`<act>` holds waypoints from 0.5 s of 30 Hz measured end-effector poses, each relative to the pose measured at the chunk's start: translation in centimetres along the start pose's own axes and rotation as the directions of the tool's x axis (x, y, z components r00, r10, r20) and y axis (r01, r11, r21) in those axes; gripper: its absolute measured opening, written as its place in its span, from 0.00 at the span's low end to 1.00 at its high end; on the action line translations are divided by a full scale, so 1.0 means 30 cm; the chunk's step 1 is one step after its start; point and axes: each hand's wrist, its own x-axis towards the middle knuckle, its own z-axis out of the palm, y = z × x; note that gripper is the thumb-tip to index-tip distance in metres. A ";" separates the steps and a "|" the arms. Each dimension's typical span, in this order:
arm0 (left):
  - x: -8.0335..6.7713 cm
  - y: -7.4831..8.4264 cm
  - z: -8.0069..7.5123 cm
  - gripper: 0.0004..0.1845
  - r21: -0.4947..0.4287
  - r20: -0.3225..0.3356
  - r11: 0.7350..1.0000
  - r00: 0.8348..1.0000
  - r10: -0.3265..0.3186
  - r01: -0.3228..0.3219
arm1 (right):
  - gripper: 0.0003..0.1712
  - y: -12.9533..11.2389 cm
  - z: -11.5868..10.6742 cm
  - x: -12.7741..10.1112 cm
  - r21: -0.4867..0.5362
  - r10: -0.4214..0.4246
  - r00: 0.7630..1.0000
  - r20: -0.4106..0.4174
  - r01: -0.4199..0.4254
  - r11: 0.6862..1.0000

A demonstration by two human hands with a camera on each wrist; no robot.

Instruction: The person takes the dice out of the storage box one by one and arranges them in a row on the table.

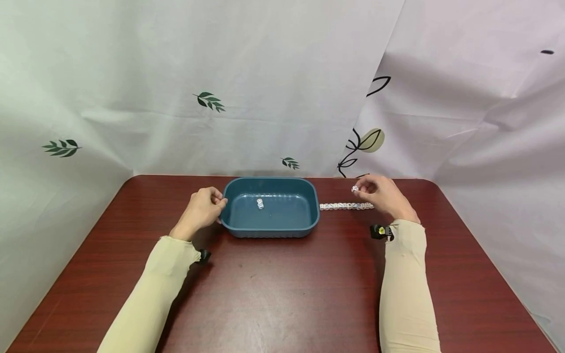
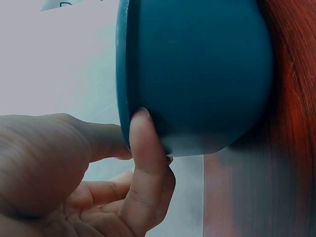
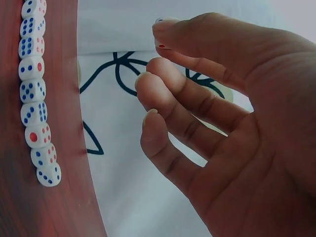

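A blue rectangular basin (image 1: 269,233) stands near the table's far edge, two white dice (image 1: 260,204) lying inside it. My left hand (image 1: 204,210) pinches the basin's left rim; the left wrist view shows a fingertip (image 2: 141,123) against the outer wall just under the lip. Between the thumb and index finger of my right hand (image 1: 384,196) is a single white die (image 1: 355,189), raised above the table. Below that hand runs a straight row of dice (image 1: 344,206), from the basin's right side to under the fingers. In the right wrist view the die is mostly hidden by the thumb.
The reddish-brown wooden table (image 1: 273,294) spreads out in front of the basin. White cloth (image 1: 265,88) printed with leaves hangs along the back and both sides, close behind the table's far edge.
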 end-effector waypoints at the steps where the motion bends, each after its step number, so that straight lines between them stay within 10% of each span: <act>1: 0.000 0.001 0.000 0.12 0.000 0.001 1.000 1.000 0.000 0.000 | 0.08 0.002 -0.002 -0.002 0.001 0.000 1.000 -0.001 0.000 1.000; 15: -0.001 -0.003 0.001 0.11 0.003 0.003 1.000 1.000 0.018 -0.018 | 0.07 0.070 -0.005 -0.029 -0.039 0.054 0.998 -0.032 -0.055 0.998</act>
